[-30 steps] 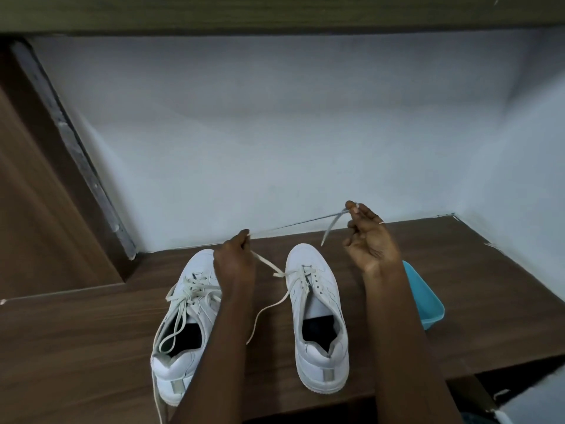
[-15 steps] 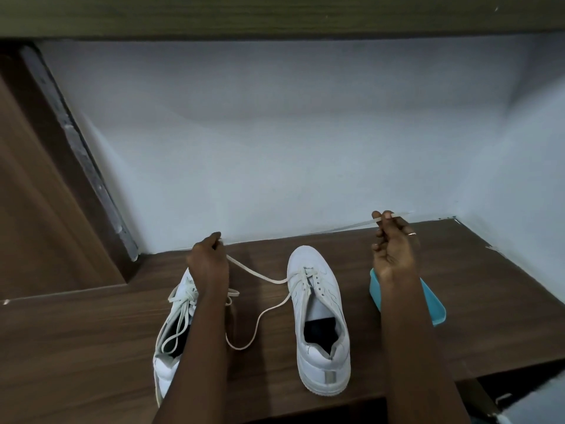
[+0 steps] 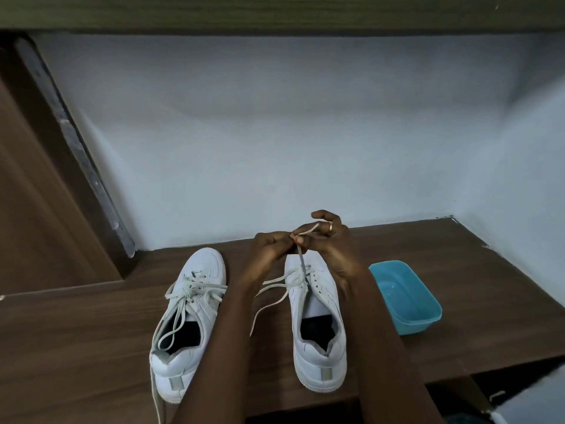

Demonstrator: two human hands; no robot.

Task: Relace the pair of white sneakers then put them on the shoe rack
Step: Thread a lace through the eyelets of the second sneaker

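Two white sneakers stand side by side on the brown wooden surface (image 3: 91, 332), toes toward the wall. The left sneaker (image 3: 186, 322) is laced, with loose loops lying over its opening. The right sneaker (image 3: 318, 328) is laced only through its front eyelets. Its white lace (image 3: 301, 261) rises from the front eyelets to my hands, and one loose end trails to the left over the wood. My left hand (image 3: 269, 249) and my right hand (image 3: 330, 243) meet just above the right sneaker's toe, and both pinch the lace.
A light blue plastic tub (image 3: 406, 296) sits right of the right sneaker. A white wall (image 3: 275, 133) closes the back and right side. A brown wooden panel (image 3: 39, 194) stands at the left. The surface's front edge drops off at the lower right.
My hands were spread wide apart, pulling the lace taut. They have come together over the right sneaker's toe, and the lace now hangs slack.
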